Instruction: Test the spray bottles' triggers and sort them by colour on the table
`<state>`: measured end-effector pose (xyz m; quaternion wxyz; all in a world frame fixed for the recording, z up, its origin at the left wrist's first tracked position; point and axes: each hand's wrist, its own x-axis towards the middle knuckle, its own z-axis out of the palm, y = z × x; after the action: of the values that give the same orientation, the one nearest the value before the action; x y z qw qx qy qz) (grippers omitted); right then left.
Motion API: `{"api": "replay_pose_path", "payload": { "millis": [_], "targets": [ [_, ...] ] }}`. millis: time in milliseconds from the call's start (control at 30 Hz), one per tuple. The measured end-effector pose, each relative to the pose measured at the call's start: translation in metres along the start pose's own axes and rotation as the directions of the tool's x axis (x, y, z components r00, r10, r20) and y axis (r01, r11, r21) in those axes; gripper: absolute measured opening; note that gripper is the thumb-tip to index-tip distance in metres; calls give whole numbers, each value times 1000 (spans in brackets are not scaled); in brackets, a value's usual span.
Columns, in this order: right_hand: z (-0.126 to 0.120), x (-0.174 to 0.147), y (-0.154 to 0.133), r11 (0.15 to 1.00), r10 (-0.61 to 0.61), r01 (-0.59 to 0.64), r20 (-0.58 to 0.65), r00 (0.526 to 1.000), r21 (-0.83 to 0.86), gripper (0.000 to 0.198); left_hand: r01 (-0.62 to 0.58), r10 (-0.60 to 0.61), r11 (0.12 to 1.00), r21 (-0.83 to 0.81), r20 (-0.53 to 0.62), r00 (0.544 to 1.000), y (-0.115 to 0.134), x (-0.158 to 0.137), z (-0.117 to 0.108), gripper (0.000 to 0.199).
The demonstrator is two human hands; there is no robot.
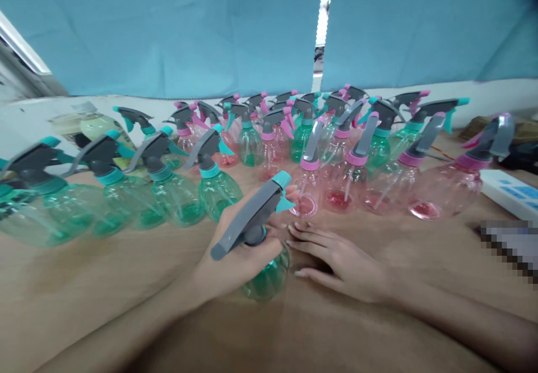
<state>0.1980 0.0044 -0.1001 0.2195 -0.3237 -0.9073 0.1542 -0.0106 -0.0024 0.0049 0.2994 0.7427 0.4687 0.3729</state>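
Note:
My left hand [235,249] is wrapped round the neck of a green spray bottle [267,277] with a grey and teal trigger head. The bottle stands on the wooden table in front of me, its nozzle pointing away and to the right. To its right, my right hand [336,255] lies flat on the tabletop, palm down, fingers stretched toward the bottle, holding nothing. Just beyond that hand is a pink spray bottle [305,188] with a pink collar. Left of the held bottle, another green spray bottle [218,190] stands close behind my left hand.
Green spray bottles [151,193] line the left side, pink ones [390,185] the right, with several mixed behind. A blue cloth [189,31] hangs at the back. On the right are a white box with blue markings [513,190] and a pixelated flat object [513,244].

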Motion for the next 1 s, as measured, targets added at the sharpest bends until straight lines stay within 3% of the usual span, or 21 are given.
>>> {"api": "replay_pose_path", "payload": {
  "millis": [133, 500, 600, 800, 1000],
  "targets": [
    [0, 0, 0, 1000, 8, -8, 5, 1000, -9, 54, 11, -10, 998, -58, 17, 1000, 0, 2, 1, 29],
    [-2, 1, -1, 998, 16, -13, 47, 999, -63, 53, 32, -32, 997, -73, 7, 999, 3, -1, -1, 17],
    [-2, 1, -1, 998, 14, -11, 43, 999, -57, 54, -2, 3, 997, -72, 15, 1000, 4, -2, -2, 18],
    [-1, 0, 0, 1000, 6, -5, 36, 999, -31, 55, -67, 68, 994, 82, -11, 998, 4, -2, -4, 5],
    [-1, 0, 0, 998, 8, -6, 39, 999, -62, 55, -94, 94, 995, 21, 28, 995, 6, 2, -4, 13]
  ]
}}
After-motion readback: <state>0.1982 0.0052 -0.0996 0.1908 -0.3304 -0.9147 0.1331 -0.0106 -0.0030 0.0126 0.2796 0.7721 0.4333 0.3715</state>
